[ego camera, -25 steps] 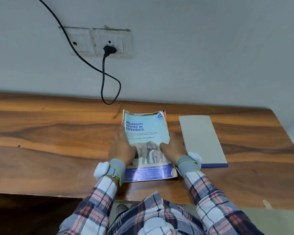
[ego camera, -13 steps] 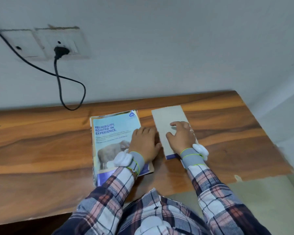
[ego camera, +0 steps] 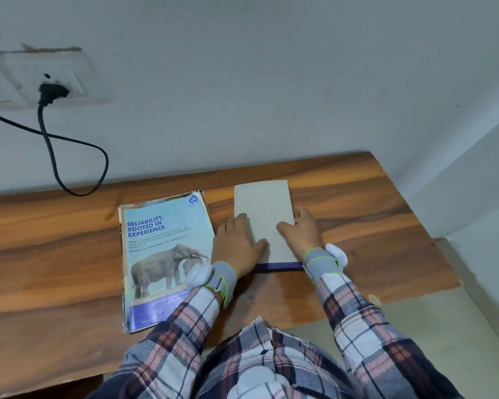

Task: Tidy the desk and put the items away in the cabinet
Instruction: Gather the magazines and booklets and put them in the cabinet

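Note:
A grey-covered book (ego camera: pixel 261 203) with a blue spine lies flat on the wooden desk (ego camera: pixel 55 254), right of centre. My left hand (ego camera: pixel 234 243) holds its left edge, thumb on the cover. My right hand (ego camera: pixel 303 231) grips its right edge, thumb on top and fingers curled round the side. Just left of the book lies a stack of magazines (ego camera: pixel 162 249); the top one shows elephants on a blue cover. Neither hand touches the stack.
A black cable (ego camera: pixel 78 145) hangs from a plug in the wall socket (ego camera: pixel 49 90) and loops down to the desk's back edge. The desk ends at the right near a side wall. Pale floor (ego camera: pixel 415 326) shows below the front edge.
Both hands left the magazine stack and moved right onto the grey book. My left hand went from the magazine's right edge to the book's left edge. The view swung right.

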The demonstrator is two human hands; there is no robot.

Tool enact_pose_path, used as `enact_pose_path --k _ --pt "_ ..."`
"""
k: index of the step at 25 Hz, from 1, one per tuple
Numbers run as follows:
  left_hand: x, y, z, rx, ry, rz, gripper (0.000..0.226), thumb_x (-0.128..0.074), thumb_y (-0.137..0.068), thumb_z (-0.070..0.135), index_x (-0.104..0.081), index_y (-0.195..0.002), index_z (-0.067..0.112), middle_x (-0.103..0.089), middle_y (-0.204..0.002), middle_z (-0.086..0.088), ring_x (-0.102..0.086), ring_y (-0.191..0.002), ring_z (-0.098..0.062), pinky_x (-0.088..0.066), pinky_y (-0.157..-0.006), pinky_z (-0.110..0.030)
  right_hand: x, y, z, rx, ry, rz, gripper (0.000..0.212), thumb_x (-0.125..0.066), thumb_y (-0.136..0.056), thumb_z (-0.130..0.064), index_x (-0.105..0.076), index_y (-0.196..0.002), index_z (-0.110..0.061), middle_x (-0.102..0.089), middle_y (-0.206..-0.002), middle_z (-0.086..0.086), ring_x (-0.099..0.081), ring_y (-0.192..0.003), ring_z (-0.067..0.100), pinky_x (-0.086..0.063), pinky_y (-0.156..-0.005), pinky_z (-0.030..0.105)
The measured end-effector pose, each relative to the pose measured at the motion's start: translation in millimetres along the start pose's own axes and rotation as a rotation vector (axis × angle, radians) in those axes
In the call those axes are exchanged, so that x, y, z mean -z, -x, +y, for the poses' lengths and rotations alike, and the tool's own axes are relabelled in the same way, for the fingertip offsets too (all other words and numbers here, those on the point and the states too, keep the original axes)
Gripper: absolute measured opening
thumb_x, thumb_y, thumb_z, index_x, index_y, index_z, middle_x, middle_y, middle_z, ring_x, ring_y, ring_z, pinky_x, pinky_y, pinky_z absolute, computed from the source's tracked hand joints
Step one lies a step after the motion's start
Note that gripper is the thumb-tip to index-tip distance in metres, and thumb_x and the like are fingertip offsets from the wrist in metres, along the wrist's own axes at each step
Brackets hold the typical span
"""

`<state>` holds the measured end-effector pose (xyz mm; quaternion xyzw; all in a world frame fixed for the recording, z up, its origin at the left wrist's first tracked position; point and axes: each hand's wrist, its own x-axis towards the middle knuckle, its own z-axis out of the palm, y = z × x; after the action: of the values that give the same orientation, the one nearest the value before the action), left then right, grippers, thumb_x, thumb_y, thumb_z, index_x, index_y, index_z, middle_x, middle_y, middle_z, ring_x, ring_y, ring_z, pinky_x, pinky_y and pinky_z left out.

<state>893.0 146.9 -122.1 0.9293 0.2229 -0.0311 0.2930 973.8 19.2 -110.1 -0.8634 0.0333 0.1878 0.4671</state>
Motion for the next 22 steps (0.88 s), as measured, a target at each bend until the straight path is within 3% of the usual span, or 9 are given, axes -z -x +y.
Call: enact_pose_path --k 2,5,8,11,13,16,18,20,22 --pt "5 2 -5 0.034 0.163 -0.031 0.076 -0.056 -0.086 0.060 -0.034 -0.147 0.019 -0.042 -0.149 -0.006 -0.035 -0.136 -0.030 -0.031 -0.108 -0.038 0 3 -13 0.015 -0.181 -0.012 0.051 -0.060 -0.080 -0.008 -0.052 -0.130 -0.017 -0.067 -0.103 0.001 -0.065 -0.098 0.024 -0.053 -0.086 0.037" --pt "27 2 -4 0.090 0.759 -0.147 0.082 -0.052 -0.077 0.072 -0.045 -0.142 0.022 -0.051 -0.143 -0.002 -0.048 -0.132 -0.019 -0.036 -0.109 -0.035 -14 15 -49 0.151 -0.302 -0.109 0.050 -0.059 -0.083 -0.004 -0.050 -0.128 -0.024 -0.067 -0.103 0.000 -0.066 -0.089 0.018 -0.054 -0.076 0.030" --pt "50 4 -4 0.015 1.161 -0.195 0.089 -0.064 -0.058 0.051 -0.049 -0.135 0.008 -0.060 -0.127 -0.013 -0.063 -0.102 -0.019 -0.046 -0.099 -0.039 -38 35 -74 0.300 -0.195 -0.208 0.056 -0.062 -0.083 -0.007 -0.044 -0.133 -0.024 -0.062 -0.110 0.002 -0.063 -0.093 0.019 -0.053 -0.086 0.033" --pt "66 22 -25 0.062 1.065 -0.224 0.064 -0.068 -0.077 0.054 -0.050 -0.136 0.035 -0.058 -0.138 0.005 -0.062 -0.104 -0.001 -0.052 -0.082 -0.027 -48 52 -96 0.434 -0.054 -0.231 0.072 -0.058 -0.080 -0.015 -0.031 -0.138 -0.046 -0.055 -0.107 0.000 -0.061 -0.092 0.024 -0.052 -0.084 0.041" --pt "68 37 -54 0.046 1.049 -0.215 0.048 -0.048 -0.092 0.061 -0.047 -0.138 0.046 -0.052 -0.141 0.023 -0.057 -0.115 0.009 -0.054 -0.078 -0.018 -51 56 -114 0.537 -0.060 -0.263 0.065 -0.052 -0.083 -0.011 -0.044 -0.134 -0.051 -0.051 -0.101 -0.001 -0.057 -0.082 0.013 -0.047 -0.079 0.031" --pt "76 43 -75 0.059 1.139 0.050 0.037 -0.040 -0.106 0.022 -0.052 -0.139 0.033 -0.063 -0.128 0.021 -0.063 -0.113 -0.004 -0.054 -0.069 -0.018 -57 65 -140 0.588 -0.084 -0.319 0.040 -0.049 -0.081 -0.008 -0.068 -0.102 -0.035 -0.051 -0.084 0.001 -0.047 -0.065 0.008 -0.039 -0.067 0.024" --pt "81 41 -85 0.016 1.011 0.129 0.056 -0.046 -0.098 -0.006 -0.048 -0.143 0.027 -0.063 -0.130 0.014 -0.061 -0.115 -0.011 -0.055 -0.078 -0.021 -63 71 -154 0.538 -0.193 -0.356 0.032 -0.049 -0.081 -0.002 -0.068 -0.089 -0.026 -0.053 -0.079 0.005 -0.045 -0.063 0.011 -0.038 -0.058 0.022" --pt "86 45 -97 -0.049 0.843 0.143 0.070 -0.056 -0.093 -0.010 -0.038 -0.149 0.029 -0.049 -0.146 0.007 -0.050 -0.130 -0.009 -0.047 -0.100 -0.023 -67 76 -164 0.444 -0.353 -0.390 0.032 -0.047 -0.082 0.006 -0.066 -0.084 -0.020 -0.052 -0.072 0.005 -0.048 -0.058 0.011 -0.039 -0.052 0.018" --pt "94 46 -108 -0.089 0.880 0.214 0.062 -0.056 -0.094 -0.008 -0.041 -0.147 0.021 -0.041 -0.153 -0.003 -0.044 -0.136 -0.006 -0.040 -0.109 -0.025 -73 80 -168 0.313 -0.510 -0.395 0.028 -0.047 -0.084 0.004 -0.065 -0.080 -0.017 -0.051 -0.065 0.001 -0.050 -0.052 0.010 -0.040 -0.047 0.014"
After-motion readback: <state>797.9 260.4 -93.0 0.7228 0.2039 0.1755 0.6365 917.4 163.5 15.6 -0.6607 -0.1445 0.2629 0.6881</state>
